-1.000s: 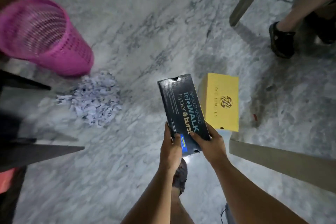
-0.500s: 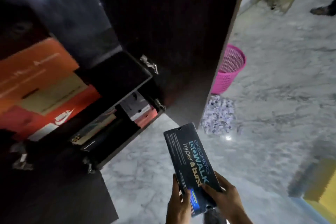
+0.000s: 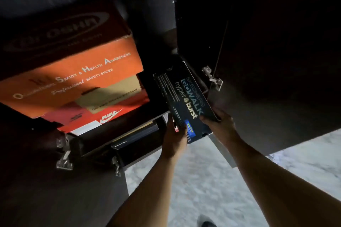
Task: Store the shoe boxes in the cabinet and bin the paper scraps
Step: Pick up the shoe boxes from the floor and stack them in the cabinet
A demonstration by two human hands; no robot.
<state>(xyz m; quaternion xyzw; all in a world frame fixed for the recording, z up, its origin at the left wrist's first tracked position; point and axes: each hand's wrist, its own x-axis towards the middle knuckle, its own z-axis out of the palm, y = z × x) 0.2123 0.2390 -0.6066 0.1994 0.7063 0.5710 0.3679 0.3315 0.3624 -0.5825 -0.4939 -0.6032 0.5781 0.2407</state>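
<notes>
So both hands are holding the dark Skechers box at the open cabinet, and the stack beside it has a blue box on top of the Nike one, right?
Not quite: the box on the Nike box is orange, not blue, as the head view shows. Both hands, left and right, do hold the Skechers box at the open cabinet.

"SKECHERS GOwalk hyper burst" on dark shoe box [image 3: 184,101], "Safety & Health Awareness", "Professional safety shoes" on orange box [image 3: 73,77] at left, Nike swoosh on red box [image 3: 110,116] beneath, other lettering too blurred
</notes>
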